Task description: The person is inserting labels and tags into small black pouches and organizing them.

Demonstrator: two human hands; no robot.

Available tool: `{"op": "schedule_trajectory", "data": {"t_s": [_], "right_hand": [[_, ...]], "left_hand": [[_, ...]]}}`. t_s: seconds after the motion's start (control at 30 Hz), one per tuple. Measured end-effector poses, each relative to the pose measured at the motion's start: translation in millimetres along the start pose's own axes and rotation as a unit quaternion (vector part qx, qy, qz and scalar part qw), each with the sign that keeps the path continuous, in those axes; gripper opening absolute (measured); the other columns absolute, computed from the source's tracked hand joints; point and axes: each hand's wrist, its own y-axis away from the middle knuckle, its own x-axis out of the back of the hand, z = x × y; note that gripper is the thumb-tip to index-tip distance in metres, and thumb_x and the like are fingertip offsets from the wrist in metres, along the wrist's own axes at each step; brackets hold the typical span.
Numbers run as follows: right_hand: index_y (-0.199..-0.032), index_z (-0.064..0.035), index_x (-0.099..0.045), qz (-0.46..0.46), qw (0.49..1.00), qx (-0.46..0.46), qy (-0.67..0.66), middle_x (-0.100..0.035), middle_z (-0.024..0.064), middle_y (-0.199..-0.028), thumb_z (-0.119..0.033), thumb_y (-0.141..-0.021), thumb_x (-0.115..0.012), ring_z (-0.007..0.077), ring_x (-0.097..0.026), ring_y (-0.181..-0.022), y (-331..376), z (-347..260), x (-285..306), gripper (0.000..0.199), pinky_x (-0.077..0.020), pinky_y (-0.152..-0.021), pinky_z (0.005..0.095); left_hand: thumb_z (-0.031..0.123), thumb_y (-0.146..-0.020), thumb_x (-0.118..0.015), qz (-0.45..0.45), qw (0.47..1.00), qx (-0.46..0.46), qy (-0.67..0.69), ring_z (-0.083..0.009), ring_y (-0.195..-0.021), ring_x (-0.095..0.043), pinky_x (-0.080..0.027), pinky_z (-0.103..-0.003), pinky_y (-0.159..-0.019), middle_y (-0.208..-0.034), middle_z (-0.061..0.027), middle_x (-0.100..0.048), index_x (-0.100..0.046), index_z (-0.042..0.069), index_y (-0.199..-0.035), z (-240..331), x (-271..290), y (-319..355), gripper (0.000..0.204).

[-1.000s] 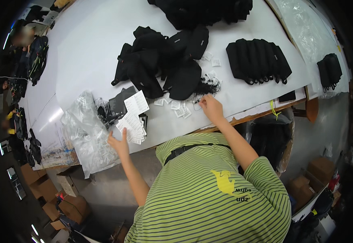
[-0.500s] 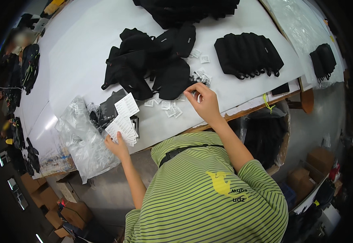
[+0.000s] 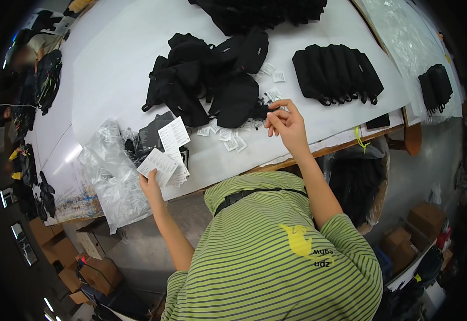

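Note:
My left hand (image 3: pixel 149 183) pinches the lower corner of a white printed card (image 3: pixel 158 165), thumb on top. More white cards (image 3: pixel 173 134) lie fanned beside it, over a dark flat packet (image 3: pixel 150 131). My right hand (image 3: pixel 288 127) hovers by a tangle of thin black cords (image 3: pixel 260 111), its thumb and fingertips drawn together. Whatever sits between those fingertips is too small to make out. Small white labels (image 3: pixel 232 143) are scattered around the cords. Just left of them is a loose heap of black fabric pouches (image 3: pixel 190 80).
A neat overlapping row of black pouches (image 3: pixel 338 75) lies to the right. Another dark pile (image 3: pixel 260 13) sits at the far side. Crumpled clear plastic (image 3: pixel 113 176) hangs over the table's near left edge. A bag of black goods (image 3: pixel 354 182) stands below the right edge.
The left hand has taken hold of a card and raised it slightly from the others. My right hand has shifted a little to the right. The whole view has turned slightly.

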Motion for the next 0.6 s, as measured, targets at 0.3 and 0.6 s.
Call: {"op": "schedule_trajectory", "data": {"t_s": [0.3,0.6], "right_hand": [[-0.098,-0.0001,-0.055,-0.112,0.992,-0.033,-0.053,-0.067,0.0144,-0.098,-0.008,-0.089,-0.056,0.0179,-0.065,-0.091,3.7,-46.2,-18.2,0.012,-0.0496,-0.073,0.0237],[-0.086,-0.0011,-0.058,-0.135,0.990,0.030,0.041,-0.068,0.0126,-0.086,-0.003,-0.082,-0.064,0.0129,-0.064,-0.076,6.4,-59.5,-26.2,0.007,-0.0470,-0.060,0.0226]], "left_hand": [[0.010,-0.081,-0.057,-0.052,0.984,0.088,0.146,-0.0187,-0.101,-0.053,-0.044,-0.029,-0.083,-0.114,-0.0101,-0.053,-0.041,0.002,-0.124,69.7,-49.3,44.0,0.046],[0.005,-0.076,-0.069,-0.306,0.950,0.001,0.056,-0.0101,-0.090,-0.049,-0.042,-0.024,-0.077,-0.095,-0.0015,-0.049,-0.045,0.009,-0.110,105.2,-93.4,80.9,0.042]]}}
